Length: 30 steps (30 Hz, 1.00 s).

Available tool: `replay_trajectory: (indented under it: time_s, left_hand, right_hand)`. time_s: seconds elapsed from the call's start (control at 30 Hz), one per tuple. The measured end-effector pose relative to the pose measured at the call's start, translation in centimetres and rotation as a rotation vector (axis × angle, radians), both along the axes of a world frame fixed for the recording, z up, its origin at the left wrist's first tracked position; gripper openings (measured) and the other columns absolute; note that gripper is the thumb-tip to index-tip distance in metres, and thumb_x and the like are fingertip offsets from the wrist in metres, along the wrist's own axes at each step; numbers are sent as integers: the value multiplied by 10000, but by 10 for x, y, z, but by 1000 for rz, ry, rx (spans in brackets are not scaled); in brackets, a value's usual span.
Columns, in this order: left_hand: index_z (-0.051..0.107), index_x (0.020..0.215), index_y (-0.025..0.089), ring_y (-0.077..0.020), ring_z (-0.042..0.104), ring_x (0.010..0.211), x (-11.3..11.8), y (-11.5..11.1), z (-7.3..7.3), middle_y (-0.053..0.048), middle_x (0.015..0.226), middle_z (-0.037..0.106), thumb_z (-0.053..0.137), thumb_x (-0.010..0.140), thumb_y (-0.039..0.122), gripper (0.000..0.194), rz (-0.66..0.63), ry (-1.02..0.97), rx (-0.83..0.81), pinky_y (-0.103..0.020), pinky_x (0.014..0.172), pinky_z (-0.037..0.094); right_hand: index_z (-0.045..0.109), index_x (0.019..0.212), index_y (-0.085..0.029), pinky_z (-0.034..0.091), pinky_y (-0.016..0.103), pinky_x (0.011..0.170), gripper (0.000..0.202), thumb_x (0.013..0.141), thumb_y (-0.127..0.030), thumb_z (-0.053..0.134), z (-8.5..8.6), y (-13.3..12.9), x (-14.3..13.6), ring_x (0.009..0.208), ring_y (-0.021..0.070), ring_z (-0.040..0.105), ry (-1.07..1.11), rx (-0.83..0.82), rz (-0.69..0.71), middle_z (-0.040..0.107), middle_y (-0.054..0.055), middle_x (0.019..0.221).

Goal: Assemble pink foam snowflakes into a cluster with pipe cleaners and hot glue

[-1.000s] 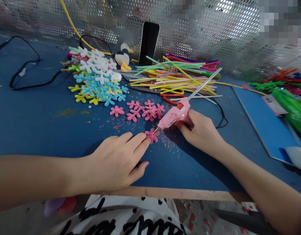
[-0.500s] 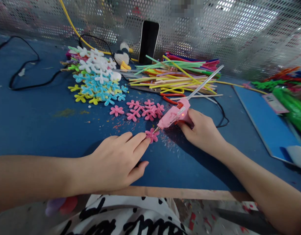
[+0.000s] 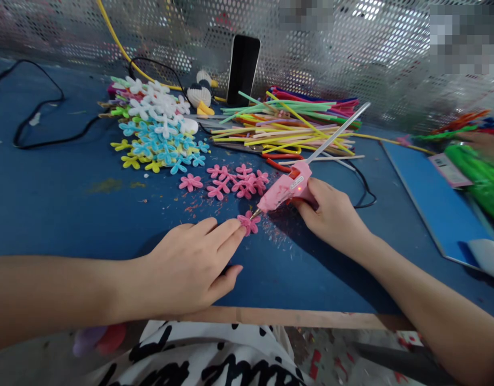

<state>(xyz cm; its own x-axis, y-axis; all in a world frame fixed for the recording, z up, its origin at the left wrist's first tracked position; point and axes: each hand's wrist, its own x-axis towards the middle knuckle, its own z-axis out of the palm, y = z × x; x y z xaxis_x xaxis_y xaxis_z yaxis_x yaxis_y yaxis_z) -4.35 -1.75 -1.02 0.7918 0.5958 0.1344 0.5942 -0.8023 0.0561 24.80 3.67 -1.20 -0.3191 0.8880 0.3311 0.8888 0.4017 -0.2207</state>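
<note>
My left hand [image 3: 202, 260] lies on the blue table with its fingers stretched out and thumb apart. Its fingertips press the left edge of a pink pipe-cleaner flower [image 3: 253, 225] against the tabletop. In my right hand [image 3: 335, 212] is a pink glue gun [image 3: 281, 192], gripped by the handle. The metal nozzle is at the flower's middle, and a clear glue stick [image 3: 339, 131] sticks out of the back. Just beyond lie several more pink flowers [image 3: 245, 182]. A heap of white, blue and yellow flowers [image 3: 162, 126] sits farther left.
Pipe cleaners [image 3: 279, 128] lie in a loose pile over scissors [image 3: 271, 153]. A phone [image 3: 244, 69] leans on the perforated metal screen beside a small knitted toy [image 3: 199, 94]. At right are a blue board [image 3: 427, 198], a green bundle [image 3: 478, 177] and another person's hand [image 3: 486, 145].
Another person's hand has appeared at the right edge, by the green bundle. My hands, the glue gun and the flower have barely moved.
</note>
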Motion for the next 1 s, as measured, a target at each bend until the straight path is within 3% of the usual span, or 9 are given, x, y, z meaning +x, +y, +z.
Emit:
replay_trajectory:
  time_s: [0.67,1.0]
  left_hand:
    - [566,1368,122,-256,648,981,1,1,0,-129,1344,624,427,996,377,471,0,1,-5,-355,660,568]
    - [568,1378,126,-260,647,979,0,0,0,-112,1342,630,437,991,377,479,2,-7,-3,-371,646,573]
  right_hand:
    - [301,751,-263,346,321,560,291,828,-150,558,3,-1,0,640,203,538,-6,182,78,525,18,688]
    - [447,821,-251,418,353,629,143,853,-158,551,3,-2,4,729,238,575,-74,245,91,581,55,777]
